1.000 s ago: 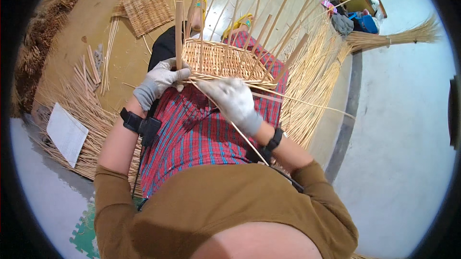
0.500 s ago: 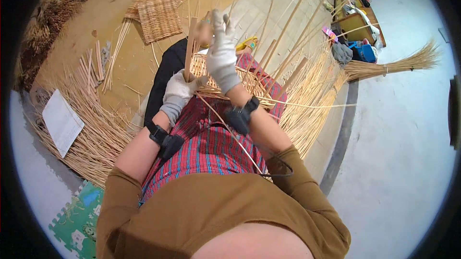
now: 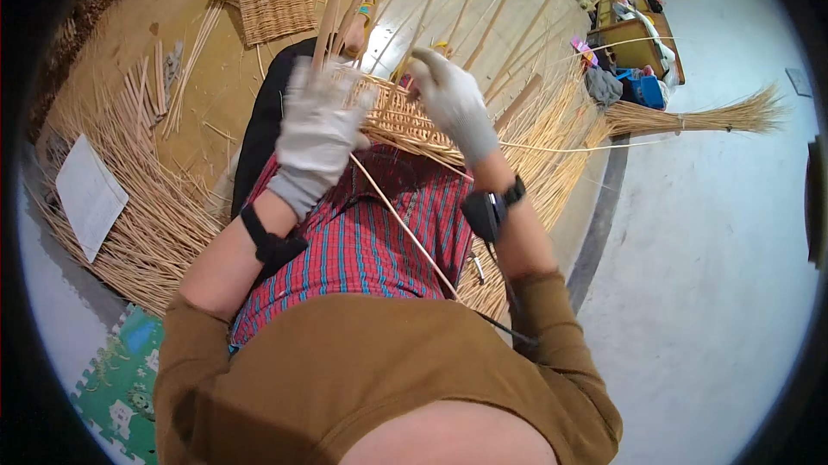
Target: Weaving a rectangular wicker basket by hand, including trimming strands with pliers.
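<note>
A partly woven wicker basket (image 3: 405, 120) lies across my lap, with flat wooden stakes (image 3: 328, 23) and thin rods standing up from its far side. My left hand (image 3: 321, 124), in a white glove, is over the basket's left end beside the stakes. Motion smears it, but the fingers look stretched apart. My right hand (image 3: 455, 107), also gloved, is above the basket's right part with its fingers curled in; what they hold, if anything, is hidden. A loose pale strand (image 3: 405, 228) runs from the weave down over my red checked apron (image 3: 362, 249).
Bundles of wicker rods (image 3: 147, 232) spread on the floor at left, with a white sheet (image 3: 90, 197) on them. Woven panels (image 3: 276, 3) lie at the back left. More rods (image 3: 552, 180) and a tied bundle (image 3: 699, 120) are at right, near a wooden cabinet (image 3: 634, 38).
My left hand has come off the basket's rim and stake and moved upward. The right hand has dropped and shifted right, its raised fingers now curled. The whole view has shifted slightly.
</note>
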`<state>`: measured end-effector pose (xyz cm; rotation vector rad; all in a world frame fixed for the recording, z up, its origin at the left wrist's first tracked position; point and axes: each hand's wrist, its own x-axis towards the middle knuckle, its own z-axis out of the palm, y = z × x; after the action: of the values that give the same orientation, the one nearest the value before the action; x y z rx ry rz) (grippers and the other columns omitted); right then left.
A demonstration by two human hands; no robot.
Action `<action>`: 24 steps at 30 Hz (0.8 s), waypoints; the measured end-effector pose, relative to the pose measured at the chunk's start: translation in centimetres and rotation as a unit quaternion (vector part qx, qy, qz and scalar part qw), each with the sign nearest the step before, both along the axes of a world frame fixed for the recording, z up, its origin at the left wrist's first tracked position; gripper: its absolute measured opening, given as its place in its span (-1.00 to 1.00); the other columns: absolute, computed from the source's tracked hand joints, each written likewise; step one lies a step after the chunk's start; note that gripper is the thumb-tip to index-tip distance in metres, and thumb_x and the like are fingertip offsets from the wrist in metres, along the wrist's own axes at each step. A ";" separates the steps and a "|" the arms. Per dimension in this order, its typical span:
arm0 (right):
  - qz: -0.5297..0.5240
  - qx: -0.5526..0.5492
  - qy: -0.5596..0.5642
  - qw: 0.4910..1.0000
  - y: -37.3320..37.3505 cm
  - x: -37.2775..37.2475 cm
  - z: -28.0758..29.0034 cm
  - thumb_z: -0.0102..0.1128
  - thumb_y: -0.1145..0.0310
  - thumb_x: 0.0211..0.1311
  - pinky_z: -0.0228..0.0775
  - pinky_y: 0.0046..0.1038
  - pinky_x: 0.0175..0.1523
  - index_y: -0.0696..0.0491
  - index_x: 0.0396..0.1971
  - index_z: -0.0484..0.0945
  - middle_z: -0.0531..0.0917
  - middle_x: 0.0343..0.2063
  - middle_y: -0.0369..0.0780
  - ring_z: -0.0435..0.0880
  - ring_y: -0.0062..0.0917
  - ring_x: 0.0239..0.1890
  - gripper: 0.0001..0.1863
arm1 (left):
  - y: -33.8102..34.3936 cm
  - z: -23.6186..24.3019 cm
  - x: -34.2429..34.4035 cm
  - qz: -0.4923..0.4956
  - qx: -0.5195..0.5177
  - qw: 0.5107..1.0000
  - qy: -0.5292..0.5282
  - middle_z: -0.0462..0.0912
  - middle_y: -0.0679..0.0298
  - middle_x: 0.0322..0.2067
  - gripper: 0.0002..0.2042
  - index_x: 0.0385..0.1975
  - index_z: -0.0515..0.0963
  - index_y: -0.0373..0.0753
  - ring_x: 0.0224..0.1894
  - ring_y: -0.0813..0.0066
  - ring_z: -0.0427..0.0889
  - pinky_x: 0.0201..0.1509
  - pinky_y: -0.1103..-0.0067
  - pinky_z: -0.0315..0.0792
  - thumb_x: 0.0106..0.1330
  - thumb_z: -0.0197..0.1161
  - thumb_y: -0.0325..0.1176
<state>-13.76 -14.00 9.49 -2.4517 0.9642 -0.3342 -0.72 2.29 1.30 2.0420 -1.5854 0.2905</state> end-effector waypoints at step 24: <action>-0.179 0.165 -0.399 0.884 3.2 -5.7 -4.9 0.12 0.54 0.39 0.51 -0.43 0.12 0.19 0.21 0.40 0.64 -0.05 -0.08 0.65 -0.46 -0.02 -0.59 | -1.0 -4.3 -1.3 -0.189 0.017 0.981 0.051 0.58 0.24 -0.24 -0.23 0.43 0.26 -0.07 -0.13 0.24 0.61 0.03 0.30 0.38 0.14 0.37 -0.37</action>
<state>-19.48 -10.80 4.58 -1.5639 0.9663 -1.0984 -2.03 1.28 -2.96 1.7020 -1.8777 0.0174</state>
